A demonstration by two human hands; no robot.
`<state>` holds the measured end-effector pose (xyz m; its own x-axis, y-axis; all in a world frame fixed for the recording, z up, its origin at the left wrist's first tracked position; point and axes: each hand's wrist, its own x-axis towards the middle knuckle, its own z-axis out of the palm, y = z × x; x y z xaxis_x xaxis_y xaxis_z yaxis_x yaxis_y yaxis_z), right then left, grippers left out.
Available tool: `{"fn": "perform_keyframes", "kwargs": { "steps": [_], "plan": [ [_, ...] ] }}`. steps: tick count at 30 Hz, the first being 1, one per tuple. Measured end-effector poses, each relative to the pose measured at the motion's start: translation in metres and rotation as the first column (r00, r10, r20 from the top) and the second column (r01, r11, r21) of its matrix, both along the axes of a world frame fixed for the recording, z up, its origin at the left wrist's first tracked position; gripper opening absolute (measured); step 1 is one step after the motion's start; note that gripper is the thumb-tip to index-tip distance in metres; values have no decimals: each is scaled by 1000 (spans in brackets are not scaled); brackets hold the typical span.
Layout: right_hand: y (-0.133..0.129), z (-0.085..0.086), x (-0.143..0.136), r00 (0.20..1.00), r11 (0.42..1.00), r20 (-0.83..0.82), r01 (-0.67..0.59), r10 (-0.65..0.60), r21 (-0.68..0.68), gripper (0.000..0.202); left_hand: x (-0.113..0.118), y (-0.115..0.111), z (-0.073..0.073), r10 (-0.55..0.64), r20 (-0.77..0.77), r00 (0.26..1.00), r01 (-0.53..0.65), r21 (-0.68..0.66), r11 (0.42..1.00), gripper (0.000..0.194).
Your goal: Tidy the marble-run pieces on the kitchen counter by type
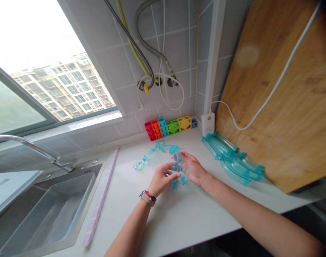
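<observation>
Both my hands are at a curved, see-through teal track piece [177, 161] over the white counter. My left hand [163, 178] pinches its near side, with a watch on the wrist. On the right side of the same piece, my right hand [192, 167] has its fingers curled behind it. More teal track [152, 151] arcs away to the left on the counter and ends in a square piece [138, 164]. Under my hands, teal ends [183, 179] stick out toward the front. Whether the held piece is joined to the arc is unclear.
Coloured blocks [173, 126] line the wall. Spare teal tracks [232, 157] lie at the right beside a wooden board [280, 89] and a white plugged-in box [208, 124]. A purple strip [102, 196] borders the sink [58, 210] at the left.
</observation>
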<state>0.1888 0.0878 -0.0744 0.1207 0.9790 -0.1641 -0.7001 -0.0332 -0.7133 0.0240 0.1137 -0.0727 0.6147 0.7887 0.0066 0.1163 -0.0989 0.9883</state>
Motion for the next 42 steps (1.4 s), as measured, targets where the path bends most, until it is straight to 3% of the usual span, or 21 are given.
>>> {"fn": "perform_keyframes", "kwargs": {
  "steps": [6, 13, 16, 22, 28, 33, 42],
  "plan": [
    [-1, 0, -6, 994, 999, 108, 28, -30, 18, 41, 2, -2, 1, -9, 55, 998, 12, -63, 998, 44],
    [-4, 0, -6, 979, 1000, 205, -11, 9, 5, 38, -2, 3, 5, 62, 142, 988, -33, -194, 980, 58],
    [-1, -3, -1, 979, 1000, 201, -18, 20, -12, 30, -5, 5, 5, 109, 225, 968, -32, -318, 947, 60],
    [3, -5, 3, 980, 999, 200, -1, 11, -53, 36, -10, 13, 12, 268, 380, 885, -61, -478, 876, 55],
    [1, -7, 4, 965, 996, 263, 30, -6, -88, 28, -16, 20, 16, 399, 398, 826, -156, -520, 840, 57],
    [2, -9, 3, 950, 994, 311, 49, -15, -101, 24, -18, 22, 12, 452, 303, 839, -251, -521, 816, 55],
    [0, -4, 1, 913, 998, 407, 41, -22, -37, 26, -11, 12, 15, 363, 260, 895, -223, -443, 869, 47]
  ]
}}
